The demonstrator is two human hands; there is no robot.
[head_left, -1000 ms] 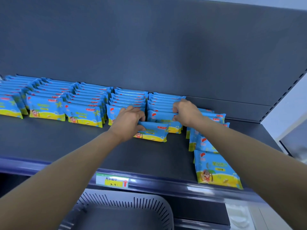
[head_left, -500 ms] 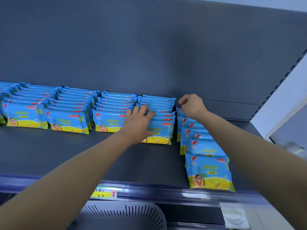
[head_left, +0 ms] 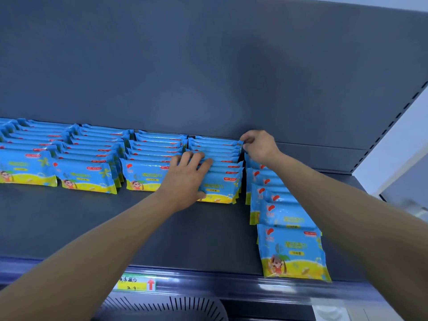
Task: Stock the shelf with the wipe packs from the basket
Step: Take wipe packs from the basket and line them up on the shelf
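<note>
Closest to you, down low, is the grey basket (head_left: 162, 309) with slits in its rim. Just above it, on the front edge of the shelf (head_left: 69, 228), sits a price tag (head_left: 136, 283). It is yellow, with "2.9" written by hand and a red arrow pointing up. The other marks on it are too blurry to read.

On your right, one line of packs comes all the way to the front edge. Its nearest pack (head_left: 294, 253) is blue and yellow. It has a red mark in the top corner, a cartoon kid, and a small yellow label that starts with "10".

The other wipe packs (head_left: 92, 158) sit in rows further back, so a wide strip of bare shelf lies in front of them. A thin gap splits them from the line on the right.

Your left hand (head_left: 185, 177) lies flat on the row beside that gap, fingers spread over the pack tops. Your right hand (head_left: 259, 144) is at the back, pinching the end of the last pack (head_left: 215, 142) in that same row, close to the back wall (head_left: 208, 66). The shelf to the right of that hand is bare.
</note>
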